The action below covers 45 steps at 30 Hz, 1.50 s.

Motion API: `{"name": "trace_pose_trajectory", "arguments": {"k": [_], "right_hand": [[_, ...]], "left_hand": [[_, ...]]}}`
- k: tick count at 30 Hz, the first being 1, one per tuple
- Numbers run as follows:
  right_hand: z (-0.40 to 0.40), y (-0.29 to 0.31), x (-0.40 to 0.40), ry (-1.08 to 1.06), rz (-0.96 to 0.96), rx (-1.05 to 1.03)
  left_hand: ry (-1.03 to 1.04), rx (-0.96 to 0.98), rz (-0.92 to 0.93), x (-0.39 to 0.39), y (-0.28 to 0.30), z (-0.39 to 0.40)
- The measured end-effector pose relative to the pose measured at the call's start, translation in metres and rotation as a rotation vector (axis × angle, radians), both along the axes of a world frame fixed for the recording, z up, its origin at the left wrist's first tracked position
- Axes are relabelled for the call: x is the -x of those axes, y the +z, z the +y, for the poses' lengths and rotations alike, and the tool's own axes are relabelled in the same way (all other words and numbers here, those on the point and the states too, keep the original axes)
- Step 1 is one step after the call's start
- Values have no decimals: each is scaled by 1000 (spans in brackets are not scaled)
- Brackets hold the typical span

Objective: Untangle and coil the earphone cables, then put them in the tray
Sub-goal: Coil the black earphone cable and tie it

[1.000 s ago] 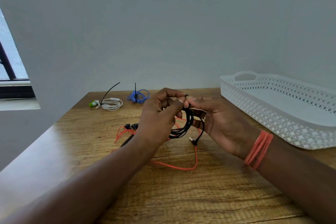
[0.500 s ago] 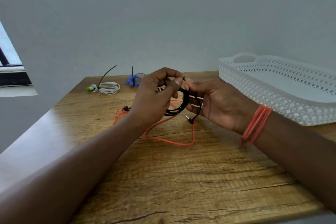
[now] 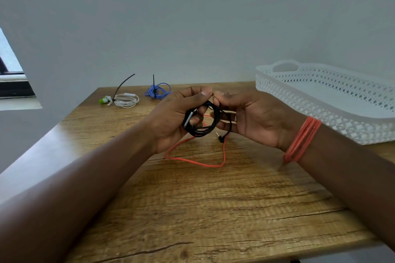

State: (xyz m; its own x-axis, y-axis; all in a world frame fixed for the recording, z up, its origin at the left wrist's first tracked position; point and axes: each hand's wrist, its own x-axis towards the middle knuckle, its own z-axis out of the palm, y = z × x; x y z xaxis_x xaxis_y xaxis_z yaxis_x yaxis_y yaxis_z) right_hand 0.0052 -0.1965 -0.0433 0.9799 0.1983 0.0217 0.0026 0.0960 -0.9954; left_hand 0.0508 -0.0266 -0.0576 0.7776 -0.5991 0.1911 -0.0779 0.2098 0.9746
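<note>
Pinching 1 black earphone coil (image 3: pixel 203 123), 2 hands (image 3: pixel 173 117) (image 3: pixel 256 119) grip clamped; 3 more cables, 1 tray (image 3: pixel 277 92).

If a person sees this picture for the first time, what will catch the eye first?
First, the two hands, left hand and right hand, holding a black earphone cable coiled above the wooden table. Then the loose orange cable lying under them, and the white tray at the right.

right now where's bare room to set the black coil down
Bare: the white tray's floor; the near table between both forearms. Crowded: under the hands, where the orange cable loops; the far left edge with the white earphones and blue earphones.
</note>
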Motion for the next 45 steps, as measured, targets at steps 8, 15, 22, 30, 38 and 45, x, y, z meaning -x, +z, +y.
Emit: {"name": "trace_pose_trajectory", "arguments": {"k": [8, 15, 22, 30, 38, 45], "right_hand": [[-2, 2, 1, 22, 47, -3], [3, -1, -1, -50, -68, 36], [3, -5, -6, -91, -158, 77], [-2, -9, -8, -98, -153, 89], [0, -7, -7, -186, -167, 0], [2, -7, -4, -158, -246, 55]], "left_hand": [[-3, -60, -43, 1, 1, 4], [39, 2, -135, 4, 5, 1], [184, 75, -76, -3, 1, -1], [122, -3, -79, 1, -1, 2], [223, 119, -30, -2, 6, 1], [190, 125, -23, 1, 4, -1]]}}
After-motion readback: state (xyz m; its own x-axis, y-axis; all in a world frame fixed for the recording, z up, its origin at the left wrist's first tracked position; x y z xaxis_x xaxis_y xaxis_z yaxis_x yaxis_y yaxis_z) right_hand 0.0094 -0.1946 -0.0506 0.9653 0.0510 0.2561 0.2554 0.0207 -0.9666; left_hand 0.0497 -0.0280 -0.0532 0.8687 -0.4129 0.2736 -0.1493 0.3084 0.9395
